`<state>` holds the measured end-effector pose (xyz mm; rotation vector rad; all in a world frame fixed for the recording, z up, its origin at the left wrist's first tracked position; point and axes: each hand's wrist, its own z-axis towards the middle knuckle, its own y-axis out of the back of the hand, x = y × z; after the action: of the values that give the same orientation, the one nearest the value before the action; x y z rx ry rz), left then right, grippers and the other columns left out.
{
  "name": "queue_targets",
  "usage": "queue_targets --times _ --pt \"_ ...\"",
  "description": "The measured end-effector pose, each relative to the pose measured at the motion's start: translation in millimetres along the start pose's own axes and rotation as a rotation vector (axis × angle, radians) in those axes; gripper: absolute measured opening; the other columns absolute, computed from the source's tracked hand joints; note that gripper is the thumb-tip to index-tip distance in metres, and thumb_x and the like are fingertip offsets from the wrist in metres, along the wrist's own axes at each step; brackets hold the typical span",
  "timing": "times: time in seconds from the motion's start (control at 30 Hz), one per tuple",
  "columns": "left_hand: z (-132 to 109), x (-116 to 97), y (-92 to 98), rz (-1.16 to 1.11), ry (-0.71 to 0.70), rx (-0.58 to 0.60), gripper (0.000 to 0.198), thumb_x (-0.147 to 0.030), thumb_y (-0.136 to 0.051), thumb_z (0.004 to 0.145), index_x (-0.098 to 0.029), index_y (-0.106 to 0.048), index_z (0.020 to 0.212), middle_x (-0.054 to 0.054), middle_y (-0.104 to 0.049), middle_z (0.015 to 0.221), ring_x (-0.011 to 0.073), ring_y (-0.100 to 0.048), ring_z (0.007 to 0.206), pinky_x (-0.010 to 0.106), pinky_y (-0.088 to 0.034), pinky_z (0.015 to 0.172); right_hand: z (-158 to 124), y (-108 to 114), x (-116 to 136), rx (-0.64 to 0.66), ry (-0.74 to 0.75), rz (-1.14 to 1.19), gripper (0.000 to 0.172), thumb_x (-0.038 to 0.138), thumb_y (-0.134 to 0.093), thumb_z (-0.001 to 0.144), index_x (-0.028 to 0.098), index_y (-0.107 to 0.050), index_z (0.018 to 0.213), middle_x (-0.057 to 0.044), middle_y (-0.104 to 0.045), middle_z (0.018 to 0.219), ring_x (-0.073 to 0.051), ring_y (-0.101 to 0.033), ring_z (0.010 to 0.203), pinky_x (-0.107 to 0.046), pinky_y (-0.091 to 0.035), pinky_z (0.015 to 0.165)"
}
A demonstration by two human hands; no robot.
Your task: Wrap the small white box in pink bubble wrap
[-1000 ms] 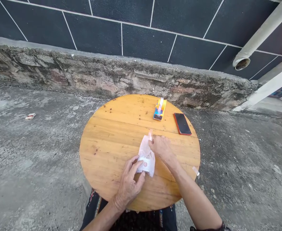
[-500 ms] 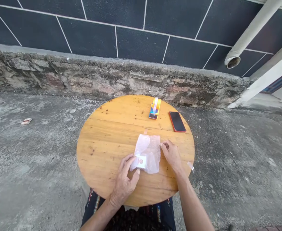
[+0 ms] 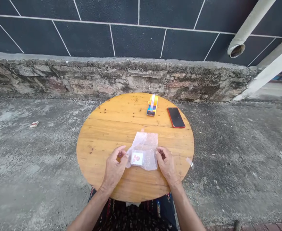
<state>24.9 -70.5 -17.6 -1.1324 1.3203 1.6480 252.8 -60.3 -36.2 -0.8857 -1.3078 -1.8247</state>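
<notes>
A sheet of clear bubble wrap lies spread on the round wooden table in front of me. On its lower left part sits a small white box with a red print, seemingly with a layer of the wrap around or over it. My left hand pinches the wrap's left edge beside the box, thumb against fingertips. At the opposite edge, my right hand has its thumb and fingers closed on the wrap's right side. A short piece of tape sticks out at the wrap's top edge.
Toward the table's far side stands a yellow and blue tape dispenser. A red-edged phone lies to its right. One strip of tape hangs at the right rim. Behind the table runs a low stone wall.
My left hand has moved from the box to the wrap's left edge. My right hand has come lower, onto the wrap's right edge. The wrap's left side is pulled outward.
</notes>
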Motion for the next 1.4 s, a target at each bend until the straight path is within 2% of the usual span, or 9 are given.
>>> queue_targets --times 0.2,0.37,0.47,0.6,0.7,0.8,1.17,1.27,1.4 --pt "10.3 18.6 30.3 0.007 0.122 0.023 0.034 -0.036 -0.06 0.075 -0.014 -0.064 0.102 0.001 -0.061 0.075 0.0162 -0.058 0.067 0.027 -0.048 0.063 0.8 0.8 1.8 -0.004 0.004 -0.016 0.019 0.03 -0.052 0.087 0.02 -0.063 0.097 -0.008 -0.069 0.091 -0.022 -0.063 0.083 -0.038 -0.048 0.08" --pt "15.7 -1.3 39.5 -0.019 0.164 0.088 0.041 -0.043 -0.064 0.075 -0.014 -0.064 0.104 0.005 -0.066 0.086 0.0184 -0.062 0.076 0.029 -0.05 0.069 -7.3 9.4 7.4 0.008 -0.061 0.09 0.025 0.035 -0.045 0.092 0.022 -0.063 0.105 -0.008 -0.069 0.104 -0.023 -0.063 0.096 -0.038 -0.048 0.086" --pt "24.2 -13.3 34.2 -0.043 0.16 0.141 0.045 -0.045 -0.067 0.071 -0.015 -0.065 0.104 0.007 -0.068 0.093 0.0195 -0.063 0.082 0.029 -0.051 0.072 -18.3 10.8 10.0 0.037 -0.101 0.127 0.032 0.039 -0.051 0.089 0.022 -0.059 0.116 -0.009 -0.069 0.106 -0.024 -0.063 0.094 -0.039 -0.049 0.086" --pt "42.1 -13.6 20.8 -0.053 0.152 0.209 0.038 -0.041 -0.071 0.064 -0.016 -0.069 0.094 0.004 -0.068 0.083 0.0183 -0.061 0.074 0.026 -0.048 0.064 -28.0 2.6 10.6 0.057 -0.081 0.033 0.048 0.037 -0.063 0.079 0.022 -0.056 0.124 -0.009 -0.069 0.102 -0.024 -0.063 0.085 -0.042 -0.048 0.084" --pt "53.2 -9.7 10.8 -0.072 0.157 0.236 0.025 -0.04 -0.065 0.068 -0.016 -0.067 0.074 -0.001 -0.062 0.065 0.0138 -0.055 0.058 0.022 -0.04 0.052 -26.3 -4.2 10.1 0.05 -0.05 -0.062 0.04 0.032 -0.063 0.076 0.023 -0.063 0.115 -0.007 -0.07 0.091 -0.024 -0.062 0.081 -0.041 -0.048 0.08" --pt "60.3 -7.6 3.2 -0.102 0.174 0.227 0.028 -0.042 -0.06 0.071 -0.016 -0.059 0.062 -0.005 -0.049 0.051 0.0095 -0.044 0.046 0.02 -0.03 0.044 -20.0 -6.9 9.8 0.04 -0.015 -0.099 0.025 0.028 -0.058 0.079 0.022 -0.068 0.101 -0.005 -0.067 0.081 -0.023 -0.06 0.077 -0.038 -0.046 0.075" --pt "90.2 6.2 -16.6 -0.156 0.172 0.085 0.034 -0.049 -0.057 0.071 -0.015 -0.058 0.067 -0.004 -0.049 0.05 0.0098 -0.044 0.044 0.02 -0.033 0.043 -0.3 -0.4 10.1 -0.059 0.045 0.002 0.015 0.03 -0.053 0.087 0.023 -0.065 0.092 -0.006 -0.068 0.091 -0.024 -0.058 0.09 -0.04 -0.043 0.083" --pt "87.6 4.3 -9.7 -0.118 0.147 0.03 0.034 -0.046 -0.057 0.073 -0.013 -0.063 0.082 0.0 -0.06 0.064 0.0132 -0.054 0.053 0.023 -0.042 0.05 -1.5 5.5 10.4 -0.024 0.103 0.058 0.014 0.023 -0.051 0.087 0.024 -0.063 0.092 -0.007 -0.067 0.097 -0.024 -0.058 0.097 -0.042 -0.042 0.088" --pt "70.1 -13.7 6.7 -0.016 0.043 -0.12 0.045 -0.038 -0.059 0.077 -0.018 -0.057 0.117 0.009 -0.061 0.115 0.0218 -0.057 0.102 0.031 -0.048 0.081 -7.2 12.6 8.6 0.091 0.249 0.112 0.023 0.011 -0.047 0.084 0.025 -0.064 0.089 -0.006 -0.067 0.107 -0.024 -0.055 0.111 -0.046 -0.039 0.095"
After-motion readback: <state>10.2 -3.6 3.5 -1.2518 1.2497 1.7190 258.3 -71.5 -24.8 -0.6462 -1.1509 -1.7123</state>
